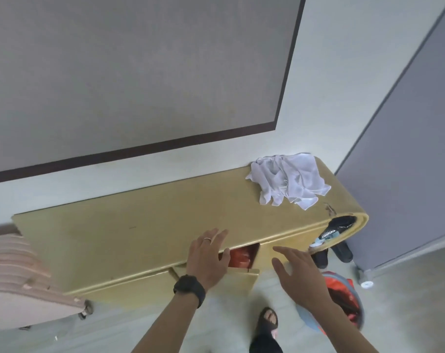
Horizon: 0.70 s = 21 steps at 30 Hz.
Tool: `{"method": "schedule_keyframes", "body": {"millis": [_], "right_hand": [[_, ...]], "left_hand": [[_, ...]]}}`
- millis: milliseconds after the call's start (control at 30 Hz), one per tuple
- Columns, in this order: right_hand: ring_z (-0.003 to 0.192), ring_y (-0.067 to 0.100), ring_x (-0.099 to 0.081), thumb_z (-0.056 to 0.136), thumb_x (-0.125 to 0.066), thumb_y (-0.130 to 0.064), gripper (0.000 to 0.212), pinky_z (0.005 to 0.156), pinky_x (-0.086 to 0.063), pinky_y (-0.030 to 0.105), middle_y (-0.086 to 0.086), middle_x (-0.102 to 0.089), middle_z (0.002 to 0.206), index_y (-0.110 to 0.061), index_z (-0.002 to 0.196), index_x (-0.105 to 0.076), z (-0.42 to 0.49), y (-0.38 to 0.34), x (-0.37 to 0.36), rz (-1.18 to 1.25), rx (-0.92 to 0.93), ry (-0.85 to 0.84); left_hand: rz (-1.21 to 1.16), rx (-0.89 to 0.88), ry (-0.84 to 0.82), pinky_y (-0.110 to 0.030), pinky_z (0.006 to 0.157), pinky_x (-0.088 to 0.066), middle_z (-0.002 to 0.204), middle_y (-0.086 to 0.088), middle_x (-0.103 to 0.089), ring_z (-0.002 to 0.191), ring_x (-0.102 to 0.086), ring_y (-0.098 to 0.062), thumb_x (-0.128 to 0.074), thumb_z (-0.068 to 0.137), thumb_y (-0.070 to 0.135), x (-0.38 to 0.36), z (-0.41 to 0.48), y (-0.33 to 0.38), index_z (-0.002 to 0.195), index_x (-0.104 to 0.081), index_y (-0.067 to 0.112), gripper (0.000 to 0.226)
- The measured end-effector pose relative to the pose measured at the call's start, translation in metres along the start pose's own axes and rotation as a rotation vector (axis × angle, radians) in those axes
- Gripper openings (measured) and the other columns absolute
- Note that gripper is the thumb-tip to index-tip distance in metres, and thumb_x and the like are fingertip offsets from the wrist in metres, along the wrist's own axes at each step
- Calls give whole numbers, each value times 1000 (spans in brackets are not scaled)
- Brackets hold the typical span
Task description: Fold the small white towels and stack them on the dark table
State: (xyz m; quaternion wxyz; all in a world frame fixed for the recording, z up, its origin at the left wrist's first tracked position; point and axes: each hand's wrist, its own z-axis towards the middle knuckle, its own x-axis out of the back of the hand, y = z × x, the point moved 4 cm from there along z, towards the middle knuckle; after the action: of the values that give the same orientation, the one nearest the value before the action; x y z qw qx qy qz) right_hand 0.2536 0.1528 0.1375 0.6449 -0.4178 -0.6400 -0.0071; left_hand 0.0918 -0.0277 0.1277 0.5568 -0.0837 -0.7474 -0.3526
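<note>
A crumpled heap of small white towels (pixel 289 182) lies on the far right end of a long yellow-wood cabinet top (pixel 140 225). My left hand (pixel 207 256), with a ring and a black wrist band, hovers with spread fingers over the cabinet's front edge, holding nothing. My right hand (pixel 296 270) is stretched out in front of the cabinet, fingers apart and empty. Both hands are well short of the towels. No dark table is in view.
An open cabinet compartment (pixel 241 258) shows something red inside, its door hanging down. A pink suitcase (pixel 20 281) stands at the left. A blue bin with red contents (pixel 343 301) sits on the floor at the right, beside a grey partition (pixel 407 149). My sandalled foot (pixel 268 324) is below.
</note>
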Motion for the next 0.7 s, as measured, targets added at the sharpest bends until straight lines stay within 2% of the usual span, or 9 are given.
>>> {"method": "schedule_keyframes", "body": {"millis": [100,233,367,500,700], "right_hand": [[131,12,-42,98,-47,-46,41,106,-31,25,-18,-54,138,-38,138,-51,62,23,-15,-58,-6,-87],[126,16,-46,98,-42,-48,46,96,-43,31,-14,-51,138,-45,144,-35,148,50,-31,-116,-41,-251],[120,21,-51,99,-42,-41,52,90,-46,35,-5,-51,136,-44,148,-26,226,63,-46,-186,-39,-370],[117,26,-54,98,-46,-33,58,92,-47,38,2,-50,137,-40,151,-23,289,71,-66,-208,-38,-412],[100,31,-57,96,-47,-25,58,73,-47,37,12,-43,136,-31,149,-24,341,90,-102,-298,-26,-428]], "left_hand": [[27,58,-49,-36,117,-17,157,5,-33,146,-23,-17,-41,99,41,-23,51,-1,151,-29,38,53],[51,193,-118,-40,119,-16,161,5,-26,148,-17,-20,-38,99,40,-54,111,-9,152,-24,37,55],[59,294,-184,-44,121,-13,164,6,-17,151,-11,-20,-39,99,42,-80,154,-23,153,-20,40,57],[51,352,-237,-48,122,-9,165,8,-7,152,-3,-19,-35,100,48,-110,188,-41,154,-13,46,58],[126,372,-365,-62,118,0,163,12,19,150,17,-22,-31,98,57,-168,219,-68,151,4,52,64]]}}
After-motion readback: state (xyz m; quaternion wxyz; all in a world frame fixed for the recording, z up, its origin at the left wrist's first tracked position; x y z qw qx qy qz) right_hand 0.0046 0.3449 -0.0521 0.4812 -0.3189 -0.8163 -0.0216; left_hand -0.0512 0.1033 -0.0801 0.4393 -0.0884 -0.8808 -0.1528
